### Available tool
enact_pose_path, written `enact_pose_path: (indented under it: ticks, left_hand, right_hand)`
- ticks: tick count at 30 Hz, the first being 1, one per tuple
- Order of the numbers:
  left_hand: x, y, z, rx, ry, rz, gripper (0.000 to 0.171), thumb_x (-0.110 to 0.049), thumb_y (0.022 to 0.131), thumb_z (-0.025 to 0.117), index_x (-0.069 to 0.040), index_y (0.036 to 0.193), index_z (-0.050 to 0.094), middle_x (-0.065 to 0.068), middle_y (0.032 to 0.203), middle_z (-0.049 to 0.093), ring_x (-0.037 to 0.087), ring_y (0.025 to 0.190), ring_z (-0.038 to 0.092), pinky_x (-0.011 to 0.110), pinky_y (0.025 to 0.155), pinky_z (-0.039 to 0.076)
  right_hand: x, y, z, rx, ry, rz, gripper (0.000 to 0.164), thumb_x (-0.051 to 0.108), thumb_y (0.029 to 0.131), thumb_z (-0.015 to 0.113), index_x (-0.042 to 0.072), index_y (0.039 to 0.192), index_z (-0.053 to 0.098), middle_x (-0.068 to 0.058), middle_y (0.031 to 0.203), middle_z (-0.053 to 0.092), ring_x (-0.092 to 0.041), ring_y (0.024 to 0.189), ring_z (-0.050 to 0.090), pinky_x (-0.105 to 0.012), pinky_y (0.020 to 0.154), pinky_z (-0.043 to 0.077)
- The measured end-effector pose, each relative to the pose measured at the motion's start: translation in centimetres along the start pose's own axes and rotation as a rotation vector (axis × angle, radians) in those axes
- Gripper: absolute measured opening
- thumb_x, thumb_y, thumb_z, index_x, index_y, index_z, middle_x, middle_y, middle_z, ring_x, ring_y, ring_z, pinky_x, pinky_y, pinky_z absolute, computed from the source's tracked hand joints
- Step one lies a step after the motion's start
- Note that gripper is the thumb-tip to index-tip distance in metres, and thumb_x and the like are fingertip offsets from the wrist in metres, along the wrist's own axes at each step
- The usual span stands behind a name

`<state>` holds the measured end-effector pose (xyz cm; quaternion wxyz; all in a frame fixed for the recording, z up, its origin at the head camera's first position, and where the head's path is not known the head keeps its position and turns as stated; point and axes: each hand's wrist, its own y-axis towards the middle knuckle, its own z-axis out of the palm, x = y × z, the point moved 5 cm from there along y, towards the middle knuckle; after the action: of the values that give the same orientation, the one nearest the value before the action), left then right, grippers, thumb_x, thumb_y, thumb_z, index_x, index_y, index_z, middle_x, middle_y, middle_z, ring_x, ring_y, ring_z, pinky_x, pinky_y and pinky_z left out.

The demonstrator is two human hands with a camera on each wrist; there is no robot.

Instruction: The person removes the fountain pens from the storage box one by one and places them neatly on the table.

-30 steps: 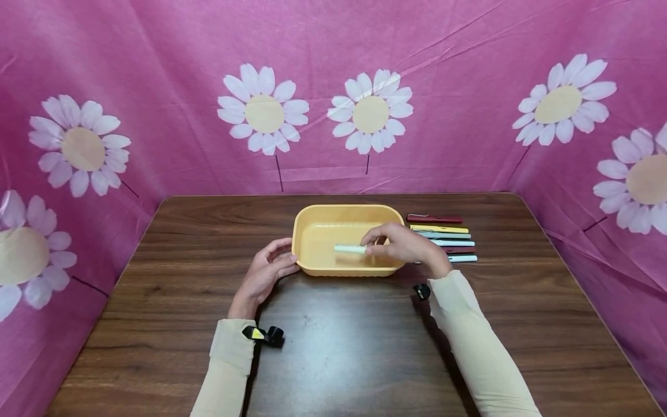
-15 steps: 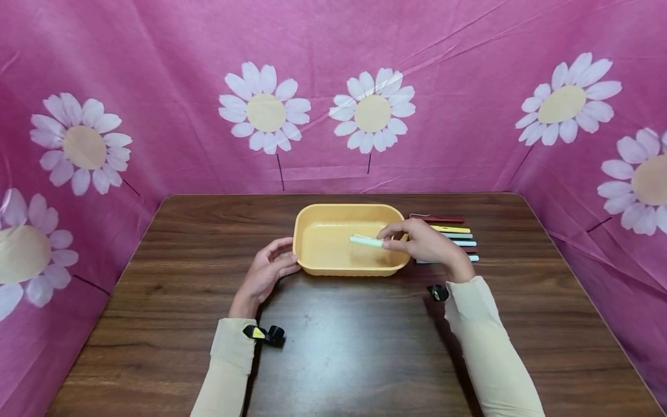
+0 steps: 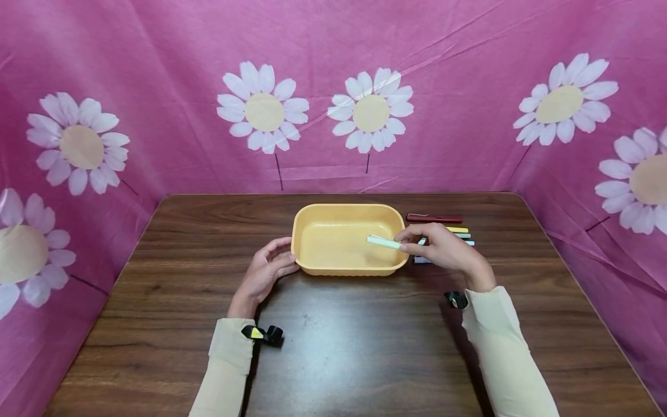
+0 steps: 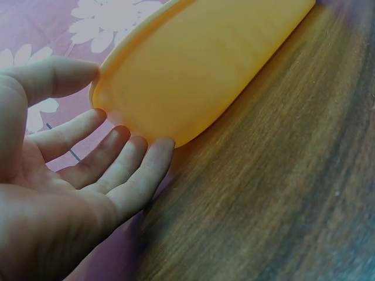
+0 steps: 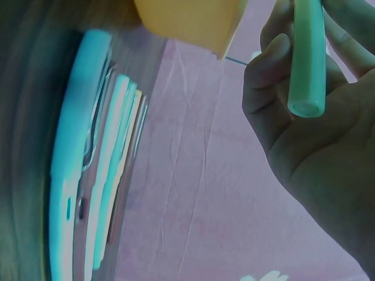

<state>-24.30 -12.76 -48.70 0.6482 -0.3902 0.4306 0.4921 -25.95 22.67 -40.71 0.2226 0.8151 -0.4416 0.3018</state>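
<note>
My right hand (image 3: 445,248) pinches a pale green pen (image 3: 384,242) between thumb and fingers, over the right part of a yellow tray (image 3: 330,240). The pen lies roughly level, its clip end pointing left, and its other end (image 5: 306,108) faces the camera in the right wrist view. At the tray's left end, the fingertips of my left hand (image 3: 264,267) touch the outer wall, fingers loosely extended. In the left wrist view the thumb (image 4: 64,77) reaches the rim while the other fingertips meet the end wall. The tray's inside holds nothing.
Right of the tray lies a row of several pens, partly hidden by my right hand: a dark red pen (image 3: 435,218) farthest back, a yellow pen (image 3: 458,230), and a light blue pen (image 5: 73,146) nearest. A pink flowered cloth (image 3: 323,168) hangs behind the wooden table (image 3: 323,347).
My right hand has drawn back to the right with the pale green pen, from low inside the tray to near its right rim. The left hand keeps its place.
</note>
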Motion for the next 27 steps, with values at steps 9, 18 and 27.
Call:
enact_pose_path:
  ticks: [9,18,27]
  left_hand:
    - [0.0,0.0,0.0,0.003,0.001,0.006,0.052,0.011,0.094,0.056,0.015,0.143,0.037,0.026,0.131,0.049,0.025,0.111,0.061,0.039,0.092,0.058]
    - [0.3,0.0,0.2,-0.008,0.006,-0.003,0.051,0.012,0.095,0.055,0.014,0.143,0.038,0.024,0.131,0.050,0.022,0.108,0.062,0.039,0.091,0.059]
    - [0.0,0.0,0.1,-0.009,0.010,0.002,0.052,0.012,0.095,0.055,0.015,0.144,0.037,0.029,0.135,0.047,0.025,0.111,0.061,0.040,0.092,0.058]
  right_hand:
    - [-1.1,-1.3,-0.6,-0.029,0.003,0.001,0.012,0.012,0.096,0.071,0.015,0.105,0.077,0.005,0.089,0.069,-0.017,0.083,0.060,-0.026,0.069,0.050]
    - [-2.1,-2.6,-1.2,-0.037,-0.036,0.026,0.010,0.010,0.095,0.072,0.016,0.102,0.077,0.006,0.085,0.066,-0.015,0.080,0.058,-0.025,0.069,0.048]
    - [-3.1,-3.5,-1.6,-0.050,-0.015,0.013,0.012,0.007,0.094,0.072,0.013,0.104,0.075,0.005,0.089,0.070,-0.010,0.080,0.058,-0.025,0.067,0.049]
